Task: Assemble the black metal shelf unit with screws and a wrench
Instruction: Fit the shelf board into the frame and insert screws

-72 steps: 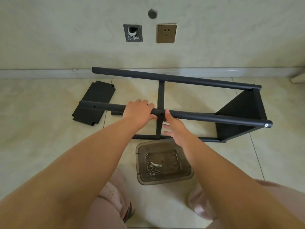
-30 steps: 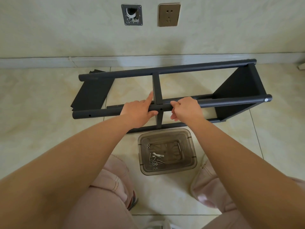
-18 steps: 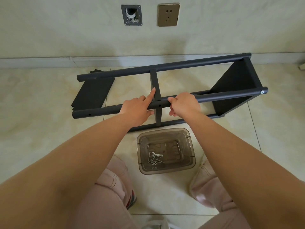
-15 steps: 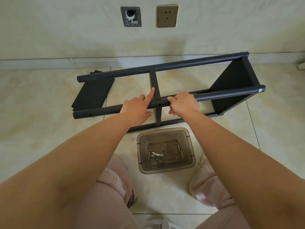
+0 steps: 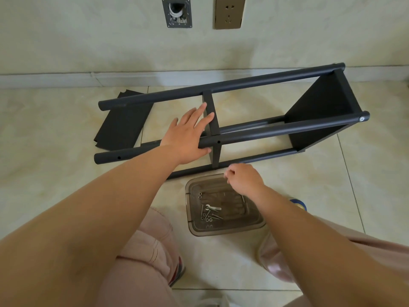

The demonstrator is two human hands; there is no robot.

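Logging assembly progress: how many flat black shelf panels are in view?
2. One shelf panel is fitted between the tubes at the frame's right end; one loose panel lies on the floor at the frame's left end, partly under a tube. None looks hidden.

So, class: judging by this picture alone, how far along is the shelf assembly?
Done: one panel sits fixed between the tubes at the frame's right end. In hand: left hand steadies a tube; right hand, curled, hovers over the tray of screws. Left: the loose panel on the floor.

Bright, even light; soft shadows; sharp focus; wide-angle bending at edges.
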